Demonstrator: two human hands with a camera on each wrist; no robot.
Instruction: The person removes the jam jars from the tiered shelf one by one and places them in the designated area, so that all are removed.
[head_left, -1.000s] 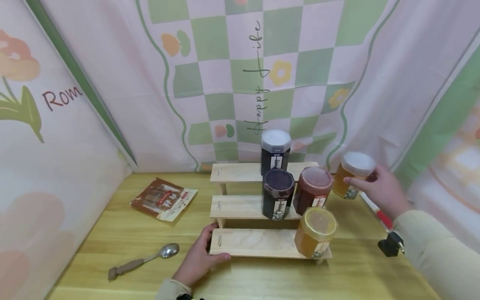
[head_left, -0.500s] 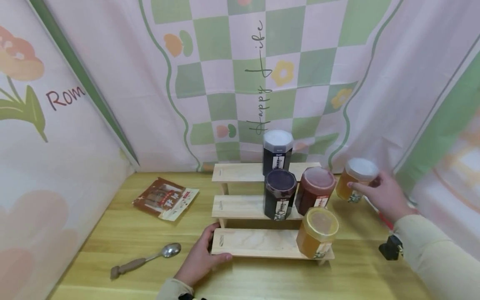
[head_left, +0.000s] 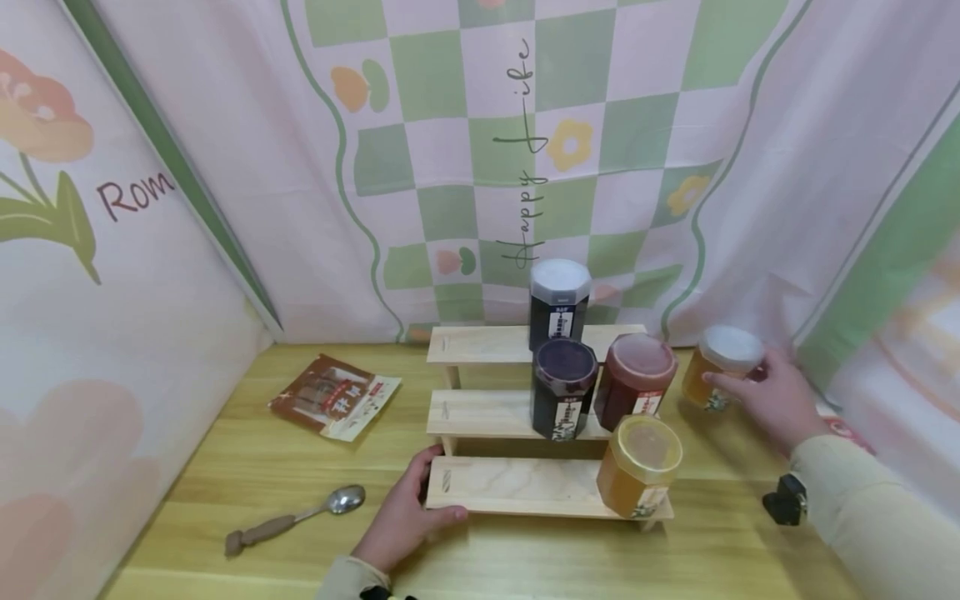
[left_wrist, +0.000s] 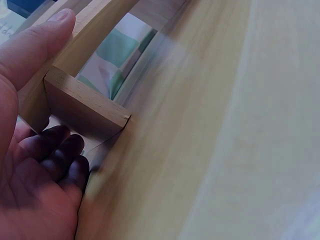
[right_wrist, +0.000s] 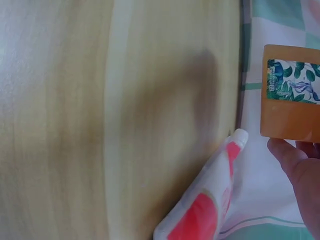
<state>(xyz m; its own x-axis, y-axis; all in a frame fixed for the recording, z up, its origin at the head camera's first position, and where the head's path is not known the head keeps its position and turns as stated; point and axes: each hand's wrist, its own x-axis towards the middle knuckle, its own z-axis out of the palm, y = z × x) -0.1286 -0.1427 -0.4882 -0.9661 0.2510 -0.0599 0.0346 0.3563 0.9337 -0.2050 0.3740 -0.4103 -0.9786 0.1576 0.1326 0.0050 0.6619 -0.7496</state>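
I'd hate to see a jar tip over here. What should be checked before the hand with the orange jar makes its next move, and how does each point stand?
1. Right hand has a grip on the orange jar: ok, fingers curl round it near the white lid.
2. Jar is set down on the table: cannot tell; its base is hidden.
3. Left hand steadies the wooden step shelf: ok, thumb and fingers hold its left end.
4. Jars on the shelf stand upright: ok, all four.
5. Red-and-white pouch clear of the jar: not ok, it lies close beside it.
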